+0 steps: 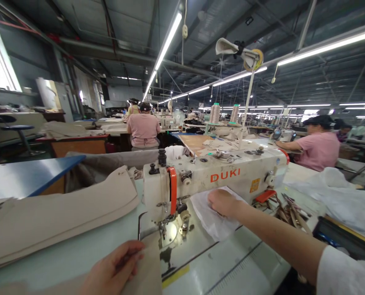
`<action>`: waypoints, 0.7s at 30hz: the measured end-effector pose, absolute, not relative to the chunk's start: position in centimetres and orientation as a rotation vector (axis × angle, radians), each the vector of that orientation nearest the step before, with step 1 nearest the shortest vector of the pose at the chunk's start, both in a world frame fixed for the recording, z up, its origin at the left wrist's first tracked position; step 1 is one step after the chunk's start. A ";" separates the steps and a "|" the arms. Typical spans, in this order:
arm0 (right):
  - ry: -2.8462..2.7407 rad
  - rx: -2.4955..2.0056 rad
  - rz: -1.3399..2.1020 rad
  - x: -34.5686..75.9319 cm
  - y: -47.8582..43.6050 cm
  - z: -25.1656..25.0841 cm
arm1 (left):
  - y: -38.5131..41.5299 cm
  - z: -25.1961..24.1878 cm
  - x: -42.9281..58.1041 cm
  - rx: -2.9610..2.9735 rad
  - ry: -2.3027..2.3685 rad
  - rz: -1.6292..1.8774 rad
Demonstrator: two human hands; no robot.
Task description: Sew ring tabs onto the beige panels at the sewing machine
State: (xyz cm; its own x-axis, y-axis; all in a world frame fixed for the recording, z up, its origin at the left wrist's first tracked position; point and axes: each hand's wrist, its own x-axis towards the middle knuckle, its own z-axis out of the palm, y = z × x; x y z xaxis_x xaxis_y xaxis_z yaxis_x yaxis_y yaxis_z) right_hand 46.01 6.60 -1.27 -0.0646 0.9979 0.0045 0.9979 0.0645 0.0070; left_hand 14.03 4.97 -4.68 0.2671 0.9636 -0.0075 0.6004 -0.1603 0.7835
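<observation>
A white sewing machine [197, 180] with red DUKI lettering stands before me, its lit needle area [170, 232] over the metal plate. My right hand [225, 203] reaches under the machine's arm, fingers curled down on a thin white cloth [211, 223]. Nearer to me and left of the needle, my left hand [117, 266] is closed, thumb and fingers together; what they pinch, if anything, is hidden. It is over a beige fabric panel [150, 262] that lies flat beside the plate. A stack of curved beige panels [62, 217] lies farther left.
Scissors and brown strips [293, 213] lie right of the machine, near white plastic sheeting [345, 196]. A blue-edged table [31, 172] stands at the left. Thread cones [214, 114] rise behind. Co-workers in pink sit ahead [143, 129] and at the right [319, 145].
</observation>
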 end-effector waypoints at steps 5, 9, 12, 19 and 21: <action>2.332 2.434 -0.240 46.8 6.3 -1.1 | 4.8 -4.9 13.9 1.853 1.355 0.751; 2.511 2.610 -0.544 46.6 4.9 -1.5 | 4.4 -4.8 13.9 1.859 1.341 0.815; 2.682 2.589 -0.888 45.8 2.9 -1.8 | 3.9 -4.8 13.8 1.899 1.332 0.824; 2.842 2.397 -1.907 42.0 -0.5 -2.1 | 2.8 -5.4 13.8 1.957 1.297 0.827; 2.827 2.302 -2.157 40.9 -0.6 -2.4 | 2.6 -5.3 13.9 1.960 1.300 0.837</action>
